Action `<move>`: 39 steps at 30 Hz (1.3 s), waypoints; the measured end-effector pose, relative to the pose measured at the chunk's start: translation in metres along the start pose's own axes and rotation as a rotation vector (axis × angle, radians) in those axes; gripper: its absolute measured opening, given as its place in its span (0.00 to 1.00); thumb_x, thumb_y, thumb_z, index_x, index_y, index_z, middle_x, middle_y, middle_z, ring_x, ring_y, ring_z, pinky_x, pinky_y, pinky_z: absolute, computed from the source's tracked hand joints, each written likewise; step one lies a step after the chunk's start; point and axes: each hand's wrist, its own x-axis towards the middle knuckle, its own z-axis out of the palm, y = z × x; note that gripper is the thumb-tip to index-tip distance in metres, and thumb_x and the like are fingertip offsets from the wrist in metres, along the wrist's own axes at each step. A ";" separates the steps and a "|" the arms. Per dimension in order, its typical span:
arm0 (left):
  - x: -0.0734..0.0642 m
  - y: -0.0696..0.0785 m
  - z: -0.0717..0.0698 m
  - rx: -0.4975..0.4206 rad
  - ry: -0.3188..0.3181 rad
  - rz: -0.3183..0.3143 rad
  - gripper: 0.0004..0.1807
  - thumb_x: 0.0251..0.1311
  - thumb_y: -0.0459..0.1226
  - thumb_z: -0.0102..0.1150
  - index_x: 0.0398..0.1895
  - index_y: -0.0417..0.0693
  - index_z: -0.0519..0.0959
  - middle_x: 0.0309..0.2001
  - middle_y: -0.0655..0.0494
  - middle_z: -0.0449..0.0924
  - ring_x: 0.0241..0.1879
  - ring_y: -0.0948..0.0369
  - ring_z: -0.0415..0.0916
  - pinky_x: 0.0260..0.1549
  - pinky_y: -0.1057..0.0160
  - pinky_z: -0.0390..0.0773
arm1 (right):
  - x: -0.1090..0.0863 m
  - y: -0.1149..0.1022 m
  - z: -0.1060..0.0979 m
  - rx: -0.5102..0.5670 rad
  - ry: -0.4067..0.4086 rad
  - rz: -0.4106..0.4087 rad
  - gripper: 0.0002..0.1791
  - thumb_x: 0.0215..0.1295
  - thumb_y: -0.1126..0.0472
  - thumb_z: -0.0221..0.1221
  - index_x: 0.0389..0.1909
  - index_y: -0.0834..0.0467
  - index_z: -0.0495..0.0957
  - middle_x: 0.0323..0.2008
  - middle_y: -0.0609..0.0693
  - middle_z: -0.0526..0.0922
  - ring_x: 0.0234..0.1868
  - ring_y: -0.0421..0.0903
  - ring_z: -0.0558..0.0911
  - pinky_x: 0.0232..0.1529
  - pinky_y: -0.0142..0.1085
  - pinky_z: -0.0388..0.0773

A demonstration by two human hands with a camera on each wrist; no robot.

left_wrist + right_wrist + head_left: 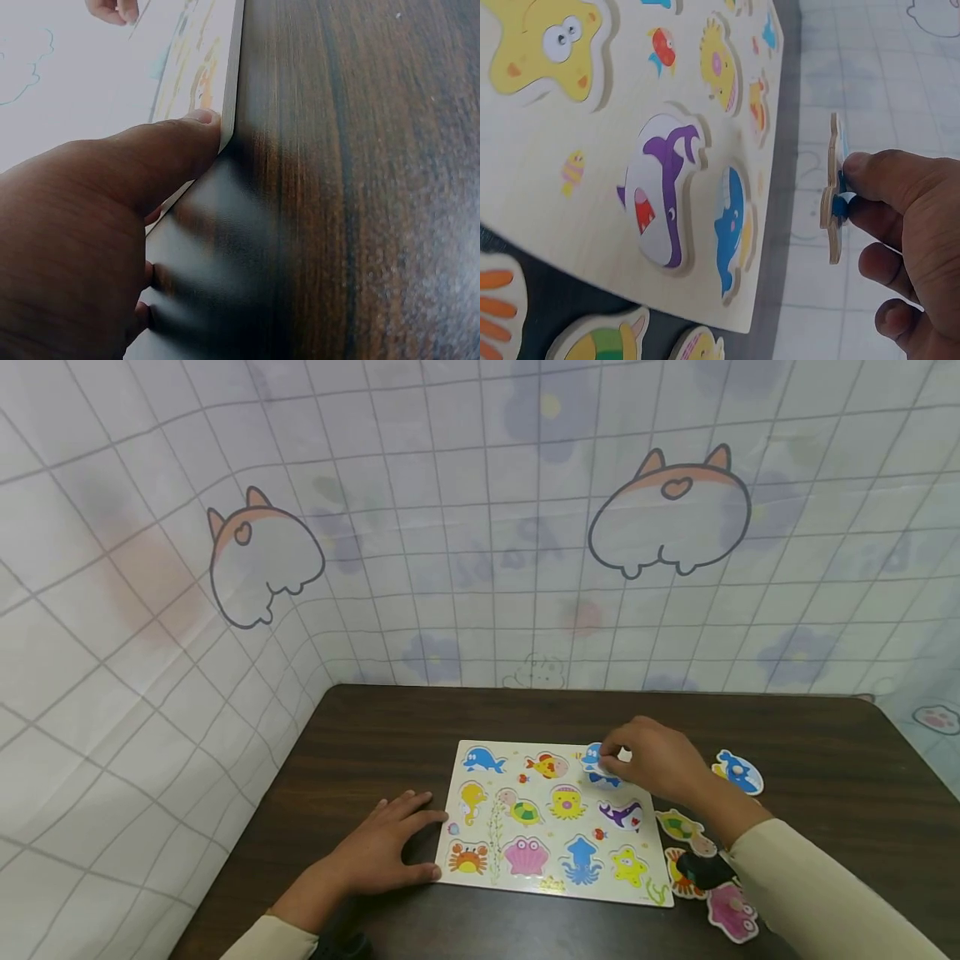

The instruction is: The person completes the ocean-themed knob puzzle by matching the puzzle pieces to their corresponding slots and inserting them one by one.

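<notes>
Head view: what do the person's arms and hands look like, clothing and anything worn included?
The left hand and right hand are bare, with no gloves or rings visible. The left sleeve and right sleeve are plain cream, ending near the wrists. A black object shows by the left wrist; whether it is worn is unclear.

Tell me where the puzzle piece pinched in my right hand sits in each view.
Head: the puzzle piece is right of and below centre, at the right hand's fingertips.
Left wrist: not visible.
Right wrist: right of centre, seen edge-on.
Shared landmark: the puzzle board, in all three views, upper left in the left wrist's.
</notes>
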 end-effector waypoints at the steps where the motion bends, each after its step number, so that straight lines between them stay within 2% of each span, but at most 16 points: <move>1: 0.000 0.000 0.000 -0.001 0.000 0.002 0.41 0.59 0.65 0.65 0.74 0.64 0.70 0.79 0.49 0.57 0.78 0.42 0.48 0.71 0.32 0.47 | 0.002 -0.001 0.001 0.002 -0.002 0.002 0.03 0.62 0.54 0.72 0.36 0.46 0.89 0.34 0.38 0.81 0.39 0.44 0.76 0.36 0.41 0.79; 13: 0.000 -0.003 0.001 0.011 -0.009 0.000 0.42 0.58 0.67 0.65 0.74 0.65 0.70 0.79 0.51 0.57 0.78 0.43 0.48 0.71 0.32 0.47 | 0.017 -0.010 0.017 0.051 -0.027 0.017 0.05 0.64 0.53 0.71 0.38 0.47 0.87 0.35 0.39 0.81 0.39 0.43 0.76 0.35 0.41 0.79; 18: -0.001 -0.003 0.001 0.018 -0.007 0.009 0.42 0.59 0.67 0.64 0.74 0.66 0.70 0.79 0.51 0.57 0.78 0.44 0.48 0.71 0.32 0.48 | 0.021 -0.012 0.024 0.081 -0.009 0.005 0.04 0.64 0.55 0.71 0.39 0.47 0.88 0.35 0.38 0.82 0.39 0.44 0.78 0.37 0.42 0.80; 28: -0.001 -0.003 0.000 0.015 0.003 0.000 0.41 0.58 0.67 0.64 0.74 0.65 0.70 0.79 0.51 0.57 0.78 0.44 0.48 0.72 0.33 0.48 | 0.031 -0.022 0.032 0.079 0.009 -0.026 0.02 0.64 0.56 0.70 0.37 0.47 0.89 0.33 0.36 0.81 0.38 0.43 0.74 0.34 0.39 0.76; 39: -0.002 -0.005 0.002 0.003 0.013 0.011 0.41 0.59 0.67 0.64 0.74 0.65 0.70 0.79 0.51 0.57 0.78 0.44 0.49 0.72 0.33 0.49 | 0.046 -0.039 0.044 0.103 0.011 -0.038 0.03 0.64 0.55 0.71 0.38 0.46 0.90 0.33 0.35 0.83 0.41 0.44 0.77 0.39 0.41 0.78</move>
